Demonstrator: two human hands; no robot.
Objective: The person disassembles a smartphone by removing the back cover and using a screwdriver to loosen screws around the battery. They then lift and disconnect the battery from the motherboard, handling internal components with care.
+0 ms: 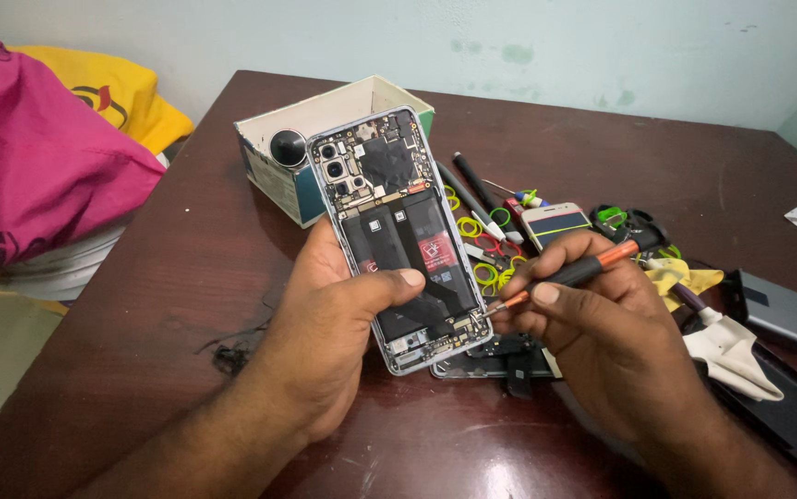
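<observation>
- Left hand (338, 319) is gripping the phone (397, 236) from underneath, thumb lying across the open back over the lower part of the battery (412, 248), fingers wrapping behind it.
- Phone is sitting lifted off the table (168, 305), back cover off, long axis running from near-right up to far-left; camera end is pointing away, toward the box (299, 176), port end is facing the person.
- Right hand (602, 323) is pinching the screwdriver (569, 275) like a pen, fingers closing round the black shaft, orange collar sticking out past the knuckles.
- Key relation: driver is lying nearly crosswise to the phone's long axis, coming in from the right; its tip is meeting the phone at the lower right corner, just beside the bottom board. Cannot tell whether the tip is seating in a screw head, too small.
- Right hand is sitting just right of the phone's lower edge, so the work point is lying left of it and slightly away; left thumb is resting just up-left of the tip, not touching it.
- Another phone part is lying flat on the table under the held phone's bottom end.
- Behind the right hand: a small phone (555, 222), yellow-green rings (470, 226), scattered tools, a cloth (731, 346), a grey slab (786, 310).
</observation>
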